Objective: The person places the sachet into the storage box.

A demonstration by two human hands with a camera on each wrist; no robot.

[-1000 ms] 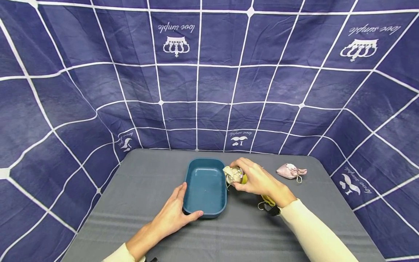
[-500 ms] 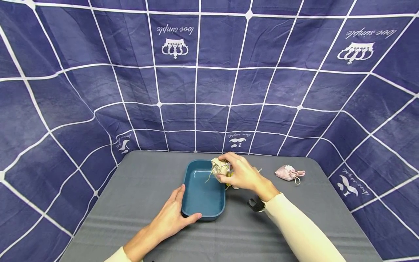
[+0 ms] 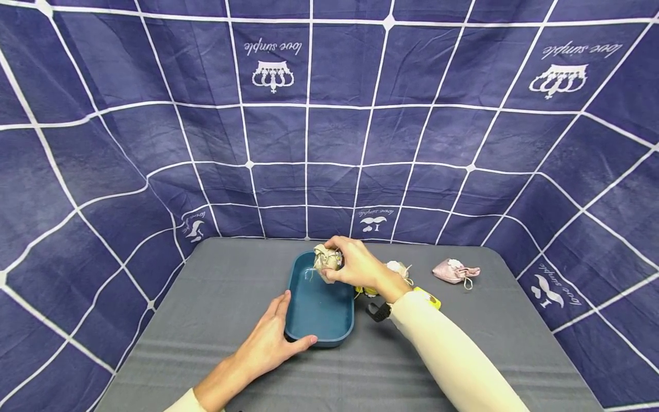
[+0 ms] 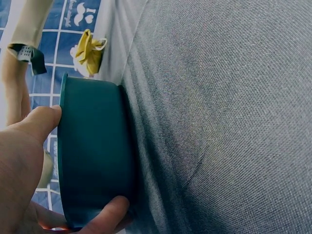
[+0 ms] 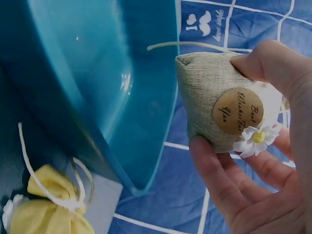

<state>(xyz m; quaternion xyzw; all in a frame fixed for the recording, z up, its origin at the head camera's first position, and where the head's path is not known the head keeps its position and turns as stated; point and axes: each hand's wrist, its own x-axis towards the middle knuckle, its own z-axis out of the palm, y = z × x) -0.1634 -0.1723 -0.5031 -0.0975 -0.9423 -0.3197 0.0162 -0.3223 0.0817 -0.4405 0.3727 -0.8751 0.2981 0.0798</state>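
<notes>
My left hand grips the near-left corner of a blue rectangular bin, fingers along its left wall and thumb at the near rim. The left wrist view shows that thumb against the rim. Over the bin's far-right part, my right hand holds a beige drawstring sachet between thumb and fingers. Close up in the right wrist view, the sachet carries a round brown "Best Wishes For You" label and a white flower. Its cord dangles beside it. The part of the bin's floor I can see holds nothing.
A yellow sachet lies close to the bin's right side, partly behind my right arm. A pale sachet with a white flower and another yellow item are also partly covered. Farther right is a pink sachet. A patterned blue cloth surrounds the grey table.
My right hand has carried the beige sachet leftward from beside the bin to above it, uncovering some items on the right. The left hand keeps its hold on the bin.
</notes>
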